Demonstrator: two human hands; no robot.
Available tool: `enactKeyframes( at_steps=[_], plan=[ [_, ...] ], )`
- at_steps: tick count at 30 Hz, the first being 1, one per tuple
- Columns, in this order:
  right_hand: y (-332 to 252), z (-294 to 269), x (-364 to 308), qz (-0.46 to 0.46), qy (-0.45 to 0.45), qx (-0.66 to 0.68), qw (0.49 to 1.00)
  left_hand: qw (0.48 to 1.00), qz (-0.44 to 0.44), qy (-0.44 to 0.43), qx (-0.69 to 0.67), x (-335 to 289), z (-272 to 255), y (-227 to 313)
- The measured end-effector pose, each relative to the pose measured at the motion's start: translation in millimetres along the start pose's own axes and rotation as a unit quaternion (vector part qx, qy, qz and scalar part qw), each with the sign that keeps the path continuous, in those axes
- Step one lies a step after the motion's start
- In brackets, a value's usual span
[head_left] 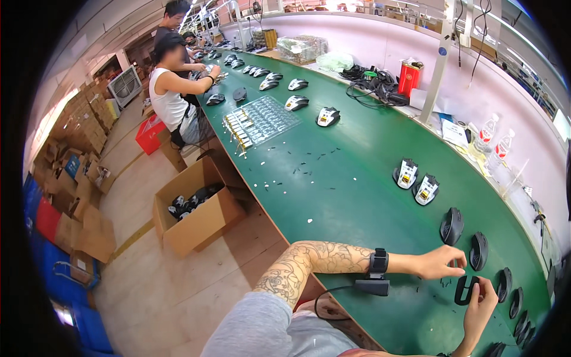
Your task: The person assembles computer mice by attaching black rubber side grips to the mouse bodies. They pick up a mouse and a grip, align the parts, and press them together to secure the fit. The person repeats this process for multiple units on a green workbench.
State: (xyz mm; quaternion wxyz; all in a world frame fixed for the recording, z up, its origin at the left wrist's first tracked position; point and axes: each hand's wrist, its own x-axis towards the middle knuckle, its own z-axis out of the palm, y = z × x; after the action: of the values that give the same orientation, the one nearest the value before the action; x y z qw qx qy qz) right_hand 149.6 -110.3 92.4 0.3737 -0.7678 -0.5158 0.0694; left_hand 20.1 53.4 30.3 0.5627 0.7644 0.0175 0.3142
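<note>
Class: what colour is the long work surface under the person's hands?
Green; the work surface shows clearly in the head view.

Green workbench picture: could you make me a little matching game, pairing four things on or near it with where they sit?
Things:
1. cardboard box
2. clear tray
3. red tin
4. black mouse shell

Places:
A. by the far wall, near the cable tangle
B. between the person's left hand and right hand
C. on the floor beside the bench
D. mid-bench, near the seated worker

Pairs: 1-C, 2-D, 3-A, 4-B
</note>
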Motion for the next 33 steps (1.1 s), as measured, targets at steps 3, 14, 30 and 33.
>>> enactKeyframes(
  at_steps=[3, 14, 30, 33],
  plan=[
    [-3, 16, 4, 0.006, 0.016, 0.105, 0.994, 0.991, -0.054, -0.01, -0.123, -6, 11, 10],
    [-13, 36, -14, 0.004, 0.009, 0.148, 0.989, 0.968, -0.108, 0.138, -0.178, -11, 19, 21],
    [-2, 41, -5, -0.156, 0.158, 0.021, 0.975, 0.844, -0.112, 0.18, 0.493, 57, -112, -65],
    [5, 44, -6, -0.173, 0.158, 0.007, 0.972, 0.81, -0.22, 0.131, 0.528, 67, -126, -91]
  ],
)
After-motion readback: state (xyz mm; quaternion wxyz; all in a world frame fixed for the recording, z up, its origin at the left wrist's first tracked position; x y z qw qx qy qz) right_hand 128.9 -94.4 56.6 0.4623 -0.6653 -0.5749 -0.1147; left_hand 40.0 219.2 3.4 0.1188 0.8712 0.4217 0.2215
